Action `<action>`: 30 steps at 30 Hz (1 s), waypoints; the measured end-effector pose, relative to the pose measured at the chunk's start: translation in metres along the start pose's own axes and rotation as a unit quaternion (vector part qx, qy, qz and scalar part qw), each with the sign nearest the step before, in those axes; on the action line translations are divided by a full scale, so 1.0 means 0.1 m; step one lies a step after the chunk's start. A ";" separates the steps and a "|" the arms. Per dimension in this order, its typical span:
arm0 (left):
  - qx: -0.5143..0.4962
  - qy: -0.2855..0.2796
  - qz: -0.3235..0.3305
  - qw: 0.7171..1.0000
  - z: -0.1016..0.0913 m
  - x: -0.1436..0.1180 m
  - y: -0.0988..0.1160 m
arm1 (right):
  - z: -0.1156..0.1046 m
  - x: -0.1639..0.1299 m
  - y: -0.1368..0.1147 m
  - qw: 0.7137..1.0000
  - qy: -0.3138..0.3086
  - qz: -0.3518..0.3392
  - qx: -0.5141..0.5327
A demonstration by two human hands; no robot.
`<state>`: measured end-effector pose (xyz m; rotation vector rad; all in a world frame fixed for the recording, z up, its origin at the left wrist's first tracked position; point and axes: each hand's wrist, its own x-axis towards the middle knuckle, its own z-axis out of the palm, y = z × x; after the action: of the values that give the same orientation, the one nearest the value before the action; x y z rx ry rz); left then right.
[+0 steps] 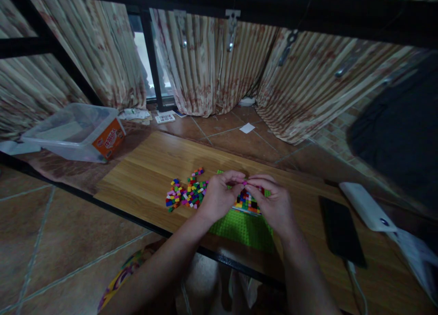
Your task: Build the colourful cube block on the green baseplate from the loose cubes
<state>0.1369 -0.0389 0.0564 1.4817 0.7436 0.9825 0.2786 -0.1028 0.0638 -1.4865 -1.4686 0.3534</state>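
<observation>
A: Head view, going left to right: where does the loose brick pile (187,193) lie?

B: On the surface (143,169), just left of the left hand (219,196).

A: And the hands?

B: Left hand and right hand (272,201) meet fingertip to fingertip, pinching a small brick (244,183) over the stacked bricks (247,202) on the green baseplate (242,228).

Both hands, left hand (219,197) and right hand (272,201), pinch a small brick (244,183) over the green baseplate (244,230) beside loose bricks (187,194).

Loose bricks (187,193) left of baseplate (243,228) on table (143,169); phone (342,230) right.
</observation>
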 end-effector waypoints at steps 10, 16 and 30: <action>0.094 0.031 -0.020 0.995 -0.03 0.02 -0.04 | -0.24 0.00 0.11 0.998 0.019 0.054 -0.026; 0.184 0.027 -0.060 0.981 -0.08 0.04 -0.04 | -0.30 -0.03 0.24 0.994 -0.050 0.089 -0.044; 0.184 -0.002 -0.041 0.982 -0.08 0.03 -0.12 | -0.17 -0.02 0.32 0.993 -0.005 0.106 -0.057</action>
<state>0.1321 -0.0310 0.0447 1.7528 1.0154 0.8078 0.3102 -0.1048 0.0464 -1.7417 -1.3602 0.4116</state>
